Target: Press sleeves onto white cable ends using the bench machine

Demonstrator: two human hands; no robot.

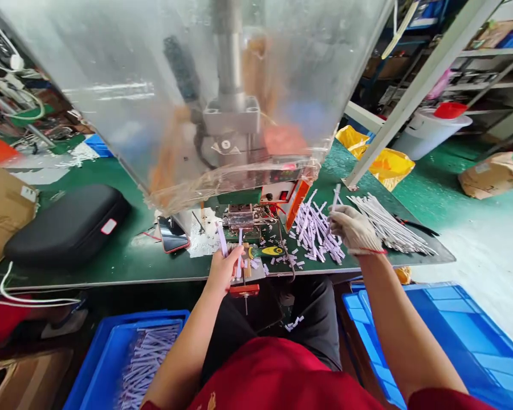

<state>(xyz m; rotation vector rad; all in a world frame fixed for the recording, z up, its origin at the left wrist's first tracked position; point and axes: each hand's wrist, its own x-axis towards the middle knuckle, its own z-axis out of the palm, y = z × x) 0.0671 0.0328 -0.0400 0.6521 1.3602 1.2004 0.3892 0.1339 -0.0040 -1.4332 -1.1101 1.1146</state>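
Note:
My left hand (223, 267), bare, holds two thin pale purple-white strips (222, 239) upright near the front edge of the green table (123, 259), just before a small metal press fixture (243, 219). My right hand (354, 229), in a white glove, pinches one strip (336, 197) above a loose heap of pale purple strips (314, 230). A second pile of longer white strips (389, 225) lies to the right of that hand.
A machine behind a clear plastic cover (196, 97) looms over the table. A black zip case (66, 228) and a phone (172, 234) lie at left. Blue crates stand below: one holding strips (145, 359) at left, another (453, 341) at right. Yellow bags (380, 159) and shelving are beyond.

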